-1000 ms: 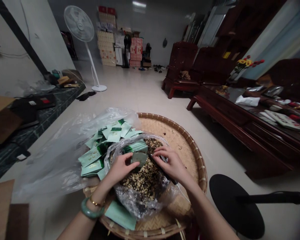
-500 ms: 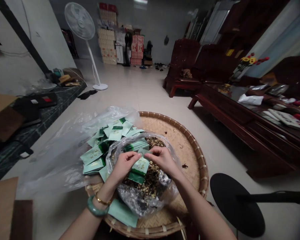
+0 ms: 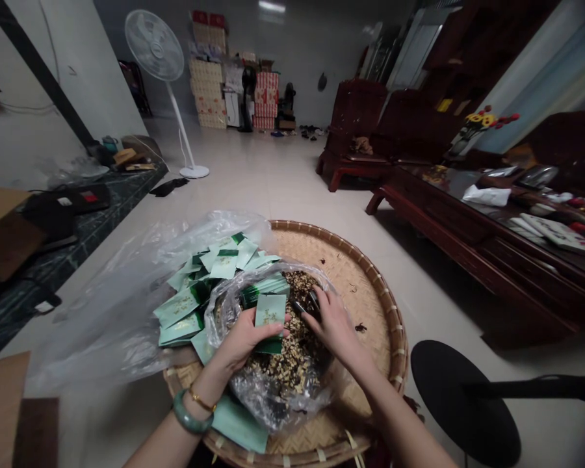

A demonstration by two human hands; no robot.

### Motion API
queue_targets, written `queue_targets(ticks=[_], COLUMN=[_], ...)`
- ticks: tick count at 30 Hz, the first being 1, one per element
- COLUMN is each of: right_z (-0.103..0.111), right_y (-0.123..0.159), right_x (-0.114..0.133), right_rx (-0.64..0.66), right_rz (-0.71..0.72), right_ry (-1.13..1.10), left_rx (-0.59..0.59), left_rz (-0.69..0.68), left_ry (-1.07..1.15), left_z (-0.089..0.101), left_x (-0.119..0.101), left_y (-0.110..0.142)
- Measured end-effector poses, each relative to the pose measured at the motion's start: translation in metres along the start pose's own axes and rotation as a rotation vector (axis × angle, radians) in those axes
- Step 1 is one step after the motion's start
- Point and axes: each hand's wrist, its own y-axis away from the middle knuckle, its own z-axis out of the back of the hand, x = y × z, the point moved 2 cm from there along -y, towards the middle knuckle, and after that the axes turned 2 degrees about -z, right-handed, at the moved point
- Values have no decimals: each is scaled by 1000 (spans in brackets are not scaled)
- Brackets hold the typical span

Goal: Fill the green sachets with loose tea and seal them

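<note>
My left hand (image 3: 246,338) holds a light green packet (image 3: 272,308) with its thumb across the front. The packet is upright over an open clear plastic bag (image 3: 268,406), and its lower end is dark green. Loose dark and pale yellow dried bits (image 3: 299,361) fill the bag. My right hand (image 3: 334,325) is closed at the bag's right side, just above the bits. Between its thumb and fingers is a dark, shiny two-armed tool (image 3: 298,307), like tongs; part of it is hidden. A bundle of green packets (image 3: 268,286) lies inside the bag.
A round woven bamboo tray (image 3: 387,292) carries the bag. Many green packets (image 3: 178,307) are heaped on clear plastic sheeting (image 3: 121,312) at left. A black round stand base (image 3: 461,403) is at right, a cardboard box (image 3: 2,409) at lower left, a dark wooden table (image 3: 448,240) beyond.
My right hand has let go of the packet's top edge and moved right to the dark tool over the dried bits. My left hand keeps the packet, now gripping it lower down.
</note>
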Motion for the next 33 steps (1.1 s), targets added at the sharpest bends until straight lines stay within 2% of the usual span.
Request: queue_targets(ticks=[4,9,12,16,19,22,27,33], right_z=[-12,-17,-9,20,45,59,57,47], right_y=[11,8,6,4,0,-5,-12,-13], right_x=[-9,-8,-19,-28,-15,8,36,46], right_rx=[133,150,118,147,276,366,427,404], right_rz=[-17,-73,-88,-84,-28,79,189,171], right_ry=[248,260,70,-343,-502,-502,-458,-472], left_rx=[-2,-4,-23,-21,3,43,114,93], left_rz=[16,42,54,56,51,31,9,-61], left_ry=[44,88,94,79,38,-32,-250,-324], left_z=[-1,-1,2,3,0,-4,-7,-5], left_x=[-2,-3,-4,-4,-3,-4,-4,-3], left_y=[1,2,3,2,1,2,3,3])
